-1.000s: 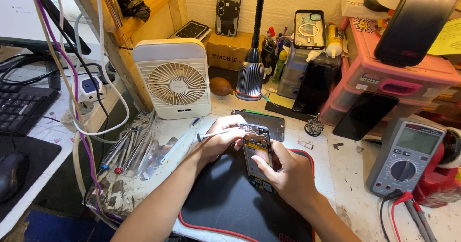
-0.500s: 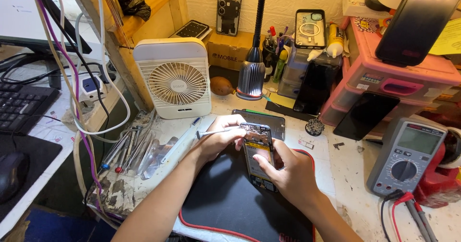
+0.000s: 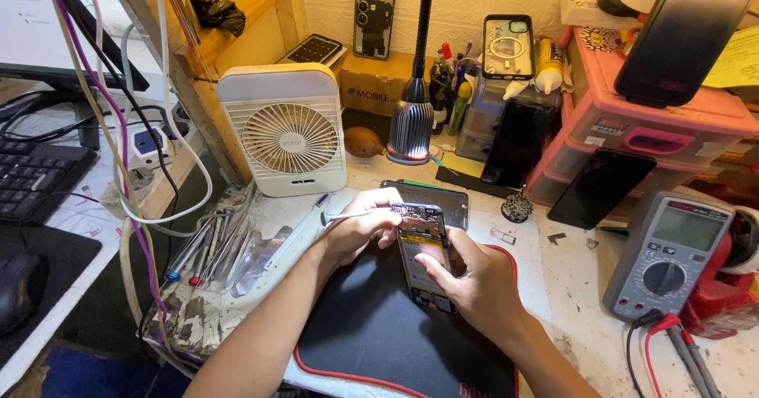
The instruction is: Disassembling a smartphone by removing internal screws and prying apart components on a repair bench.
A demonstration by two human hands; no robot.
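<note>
Screwdriver [image 3: 348,217] pinched in your left hand [image 3: 360,232]: keep it square to the opened phone [image 3: 424,252] (right hand [image 3: 474,283] closed around it).

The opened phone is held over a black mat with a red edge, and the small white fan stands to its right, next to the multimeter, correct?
Not quite. In the head view the opened phone is over the black mat, but the white fan stands to its left; only the multimeter is on the right.
</note>
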